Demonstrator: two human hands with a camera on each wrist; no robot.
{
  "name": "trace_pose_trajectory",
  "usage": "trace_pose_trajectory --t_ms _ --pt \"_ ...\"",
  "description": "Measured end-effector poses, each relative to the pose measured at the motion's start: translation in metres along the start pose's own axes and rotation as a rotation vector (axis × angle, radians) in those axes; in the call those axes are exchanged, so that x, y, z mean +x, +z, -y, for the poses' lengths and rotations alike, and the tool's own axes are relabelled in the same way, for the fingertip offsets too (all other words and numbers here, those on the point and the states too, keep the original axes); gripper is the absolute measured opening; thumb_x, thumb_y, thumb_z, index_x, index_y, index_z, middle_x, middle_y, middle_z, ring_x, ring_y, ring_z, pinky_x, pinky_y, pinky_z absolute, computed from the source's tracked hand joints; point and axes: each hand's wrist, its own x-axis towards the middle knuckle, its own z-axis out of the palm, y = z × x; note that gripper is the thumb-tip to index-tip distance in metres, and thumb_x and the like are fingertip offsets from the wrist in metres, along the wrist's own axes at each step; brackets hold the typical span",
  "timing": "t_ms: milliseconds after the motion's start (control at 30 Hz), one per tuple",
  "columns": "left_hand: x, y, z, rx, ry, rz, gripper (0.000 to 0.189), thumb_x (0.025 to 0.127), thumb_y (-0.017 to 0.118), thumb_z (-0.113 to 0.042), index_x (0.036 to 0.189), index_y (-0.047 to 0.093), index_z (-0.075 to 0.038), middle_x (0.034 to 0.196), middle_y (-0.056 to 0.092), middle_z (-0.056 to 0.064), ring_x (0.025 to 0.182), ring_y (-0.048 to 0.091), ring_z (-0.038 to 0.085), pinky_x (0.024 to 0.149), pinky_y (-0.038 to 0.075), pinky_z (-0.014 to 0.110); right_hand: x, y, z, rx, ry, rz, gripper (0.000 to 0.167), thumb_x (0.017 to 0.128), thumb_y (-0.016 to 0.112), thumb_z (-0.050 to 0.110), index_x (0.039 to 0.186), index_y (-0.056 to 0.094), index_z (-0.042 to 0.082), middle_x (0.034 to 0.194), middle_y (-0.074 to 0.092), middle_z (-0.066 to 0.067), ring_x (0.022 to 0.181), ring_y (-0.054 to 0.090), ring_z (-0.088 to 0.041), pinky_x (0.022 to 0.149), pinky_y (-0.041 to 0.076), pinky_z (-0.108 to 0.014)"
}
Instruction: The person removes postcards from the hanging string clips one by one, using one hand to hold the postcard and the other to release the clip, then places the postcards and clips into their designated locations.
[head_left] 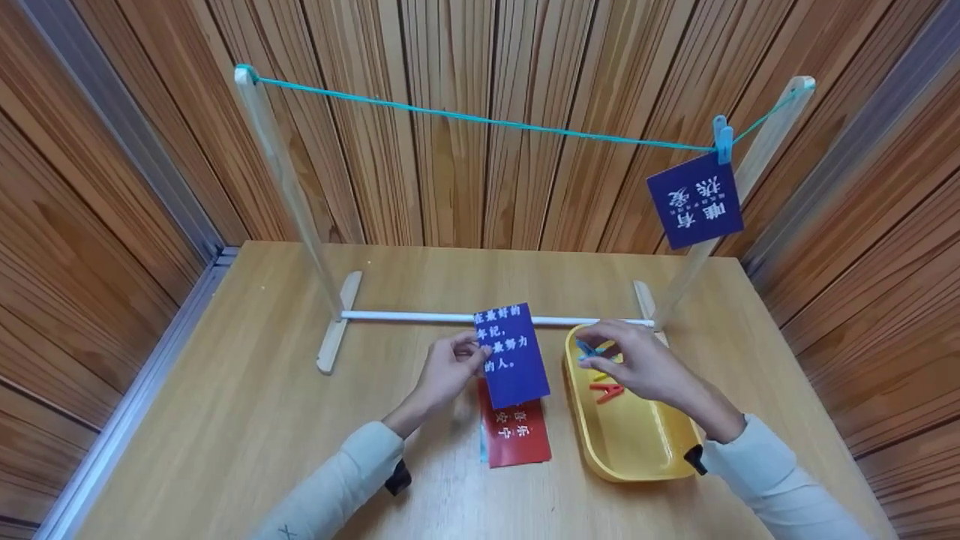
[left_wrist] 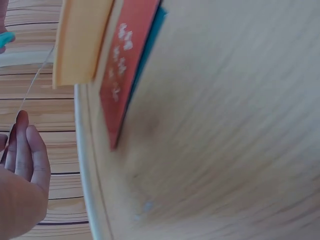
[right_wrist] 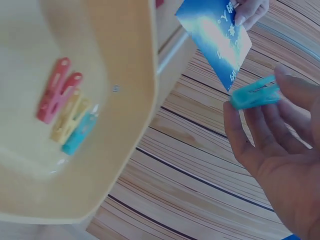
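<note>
In the head view my left hand (head_left: 448, 369) pinches a dark blue card (head_left: 519, 367) with white writing by its left edge, above a red card (head_left: 519, 441) on the table. My right hand (head_left: 651, 361) holds a light blue clothespin (right_wrist: 255, 94) between thumb and fingers, over the far end of a yellow tray (head_left: 583, 442). Inside the tray, the right wrist view shows a red clothespin (right_wrist: 57, 92), a yellow clothespin (right_wrist: 71, 119) and a blue clothespin (right_wrist: 80, 134). In the left wrist view my left hand (left_wrist: 24, 180) is at the lower left.
Behind the hands stands a wooden rack, its left post (head_left: 281, 172) and right post (head_left: 772, 139) joined by a green cord (head_left: 480, 118). Another dark blue card (head_left: 694, 201) hangs near the right post from a blue clothespin (head_left: 723, 141). A white bar (head_left: 412, 317) runs low between the posts.
</note>
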Motion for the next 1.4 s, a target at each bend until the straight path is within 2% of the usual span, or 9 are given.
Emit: trace_pose_trajectory --t_ms 167,333,533,700,900,967,1233,1400 --pt "-0.01 0.001 0.014 0.004 -0.062 0.017 0.019 0.101 0.067 -0.006 0.118 0.07 0.002 0.087 0.073 0.006 0.072 0.071 0.013 0.078 0.066 0.047 -0.003 0.01 -0.006 -0.121 0.041 0.129 0.035 0.093 0.08 0.013 0.126 0.069 0.012 0.117 0.074 -0.004 0.106 0.07 -0.021 0.095 0.064 -0.042" --pt "-0.017 0.003 0.022 0.009 -0.098 0.032 0.022 0.098 0.068 -0.003 0.12 0.067 0.002 0.081 0.068 0.0 0.068 0.068 0.016 0.071 0.065 0.038 -0.004 0.02 -0.013 -0.18 0.056 0.247 0.032 0.089 0.083 0.009 0.119 0.071 0.012 0.109 0.07 0.0 0.099 0.063 -0.017 0.089 0.063 -0.039" --pt "-0.022 0.003 0.025 0.037 -0.169 0.07 0.028 0.1 0.067 -0.006 0.127 0.064 0.001 0.086 0.073 0.004 0.065 0.068 0.016 0.055 0.057 0.028 -0.005 0.031 -0.021 -0.254 0.036 0.357 0.027 0.086 0.086 0.006 0.11 0.073 0.009 0.101 0.068 -0.005 0.089 0.057 -0.015 0.078 0.057 -0.031" --pt "-0.028 0.003 0.028 0.035 -0.239 0.103 0.03 0.101 0.067 -0.009 0.13 0.062 -0.002 0.088 0.077 0.009 0.063 0.069 0.018 0.045 0.049 0.023 -0.004 0.038 -0.022 -0.297 0.081 0.435 0.026 0.084 0.086 0.003 0.106 0.073 0.011 0.099 0.069 -0.004 0.084 0.058 -0.013 0.077 0.058 -0.033" --pt "-0.03 0.004 0.031 0.131 -0.262 0.146 0.028 0.103 0.065 -0.01 0.128 0.059 0.0 0.086 0.079 0.007 0.069 0.074 0.017 0.051 0.053 0.022 -0.005 0.046 -0.024 -0.372 0.026 0.453 0.023 0.084 0.086 0.003 0.101 0.073 0.009 0.091 0.067 -0.002 0.079 0.056 -0.014 0.073 0.056 -0.034" --pt "-0.03 0.005 0.031 0.169 -0.26 0.156 0.029 0.103 0.065 -0.01 0.129 0.059 0.0 0.084 0.078 0.006 0.069 0.073 0.017 0.052 0.053 0.022 -0.006 0.049 -0.026 -0.395 0.033 0.451 0.024 0.084 0.086 0.003 0.103 0.073 0.01 0.092 0.068 -0.001 0.08 0.057 -0.014 0.076 0.059 -0.036" --pt "-0.031 0.009 0.031 0.307 -0.177 0.187 0.051 0.102 0.064 -0.008 0.147 0.049 0.009 0.074 0.072 0.004 0.059 0.069 0.015 0.048 0.051 0.02 -0.014 0.055 -0.031 -0.404 0.07 0.439 0.031 0.084 0.083 -0.003 0.109 0.075 0.011 0.093 0.068 0.0 0.079 0.057 -0.016 0.083 0.063 -0.043" --pt "-0.029 0.01 0.028 0.353 -0.156 0.205 0.06 0.102 0.064 -0.008 0.153 0.041 0.011 0.068 0.068 0.004 0.055 0.066 0.014 0.046 0.048 0.018 -0.018 0.056 -0.034 -0.411 0.077 0.431 0.028 0.085 0.082 -0.002 0.108 0.074 0.01 0.092 0.069 -0.002 0.078 0.056 -0.016 0.081 0.061 -0.044"
